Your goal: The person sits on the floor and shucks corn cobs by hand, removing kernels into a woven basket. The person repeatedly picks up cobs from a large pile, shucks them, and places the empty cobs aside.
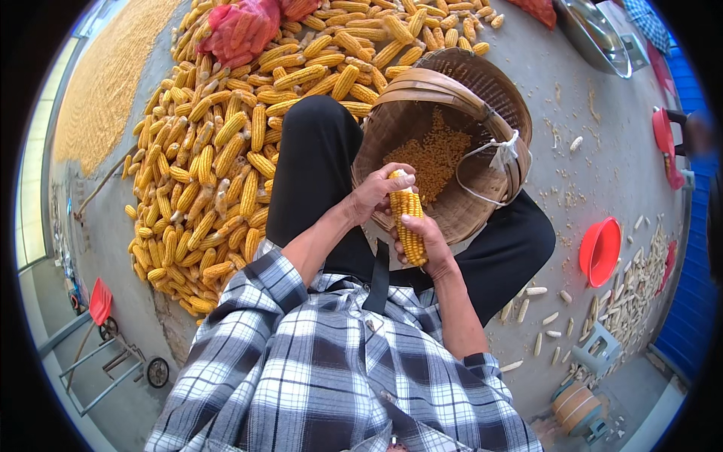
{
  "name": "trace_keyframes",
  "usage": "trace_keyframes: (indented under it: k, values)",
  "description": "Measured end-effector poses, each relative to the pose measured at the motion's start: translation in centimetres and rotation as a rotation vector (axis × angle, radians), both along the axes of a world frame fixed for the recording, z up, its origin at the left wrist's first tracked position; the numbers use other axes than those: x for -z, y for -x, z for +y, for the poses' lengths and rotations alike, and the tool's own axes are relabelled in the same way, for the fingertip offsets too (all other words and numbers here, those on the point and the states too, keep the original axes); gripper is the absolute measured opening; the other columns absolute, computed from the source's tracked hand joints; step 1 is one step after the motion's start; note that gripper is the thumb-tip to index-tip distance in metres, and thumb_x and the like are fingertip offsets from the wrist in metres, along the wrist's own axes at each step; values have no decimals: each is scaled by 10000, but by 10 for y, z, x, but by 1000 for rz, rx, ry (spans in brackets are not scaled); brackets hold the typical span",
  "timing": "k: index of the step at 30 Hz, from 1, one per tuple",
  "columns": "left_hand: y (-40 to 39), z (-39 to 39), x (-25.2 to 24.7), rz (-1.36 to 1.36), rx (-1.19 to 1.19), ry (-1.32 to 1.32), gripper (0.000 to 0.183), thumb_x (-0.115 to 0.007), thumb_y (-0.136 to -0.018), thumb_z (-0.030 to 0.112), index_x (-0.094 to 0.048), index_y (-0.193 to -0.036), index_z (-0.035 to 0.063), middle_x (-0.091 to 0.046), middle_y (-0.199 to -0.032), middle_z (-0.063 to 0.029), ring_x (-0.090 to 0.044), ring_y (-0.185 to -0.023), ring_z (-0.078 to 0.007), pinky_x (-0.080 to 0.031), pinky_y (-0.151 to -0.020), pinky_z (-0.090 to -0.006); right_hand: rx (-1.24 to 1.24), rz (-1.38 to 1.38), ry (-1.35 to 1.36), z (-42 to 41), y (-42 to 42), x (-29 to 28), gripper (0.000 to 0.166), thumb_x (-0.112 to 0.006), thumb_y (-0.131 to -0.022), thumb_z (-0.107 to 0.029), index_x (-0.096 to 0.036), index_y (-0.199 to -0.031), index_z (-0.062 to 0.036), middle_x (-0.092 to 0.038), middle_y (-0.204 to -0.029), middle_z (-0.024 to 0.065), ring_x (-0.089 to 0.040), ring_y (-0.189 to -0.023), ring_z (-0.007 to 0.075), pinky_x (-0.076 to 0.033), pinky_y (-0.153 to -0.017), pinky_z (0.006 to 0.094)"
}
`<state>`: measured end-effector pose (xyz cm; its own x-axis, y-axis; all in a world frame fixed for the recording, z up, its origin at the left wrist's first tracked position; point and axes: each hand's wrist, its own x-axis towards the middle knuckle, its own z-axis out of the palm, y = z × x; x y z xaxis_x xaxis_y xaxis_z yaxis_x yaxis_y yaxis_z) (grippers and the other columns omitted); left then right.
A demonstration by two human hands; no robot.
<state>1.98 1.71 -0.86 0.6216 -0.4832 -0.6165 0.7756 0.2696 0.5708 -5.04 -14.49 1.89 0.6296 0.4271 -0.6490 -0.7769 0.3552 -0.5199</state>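
Observation:
A yellow ear of corn (410, 229) is held in both my hands, its bare whitish tip pointing up. My left hand (377, 191) grips the tip end, with the thumb lying across it. Lower down, my right hand (425, 240) is closed around the ear, its thumb on the kernels. Just beyond the hands, a woven bamboo basket (373, 138) stands tilted between my knees, with loose kernels (432, 152) inside. White cord is tied to its handle. A large heap of corn ears (226, 169) lies on the floor to the left.
Red mesh sacks (240, 34) lie on the heap. Spread kernels (107, 73) cover the far left floor. On the right are a red basin (600, 251), stripped cobs (632, 294), a stool (597, 349) and a metal basin (596, 37). A red shovel (100, 300) and a wheeled frame (121, 361) stand lower left.

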Motion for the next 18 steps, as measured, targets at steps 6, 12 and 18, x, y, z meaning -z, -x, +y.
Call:
trace_keyframes:
  k: [6, 12, 18]
  values:
    - [7, -9, 16, -197, 0, -264, 253, -680, -833, 200, -535, -1012, 97, -577, -857, -39, -580, -721, -114, -486, -557, -249, -36, 61, 4, 4, 2, 2, 454, -623, -849, -337, -463, -1145, -33, -568, -800, 77, -583, -566, 116, -490, -412, 239]
    - [5, -7, 24, -115, -62, -142, 282, -686, -842, 213, -538, -1043, 82, -578, -875, -45, -583, -717, -114, -491, -573, -261, -34, 14, 36, 4, -2, 6, 462, -631, -844, -347, -471, -1138, -28, -569, -794, 81, -584, -564, 120, -498, -413, 247]
    - [8, -8, 14, -240, -3, -137, 306, -682, -854, 182, -512, -1089, 82, -559, -934, -47, -583, -799, -112, -500, -662, -251, -8, 31, -22, -1, 2, 0, 464, -636, -838, -353, -477, -1135, -34, -568, -790, 79, -585, -568, 118, -500, -418, 244]
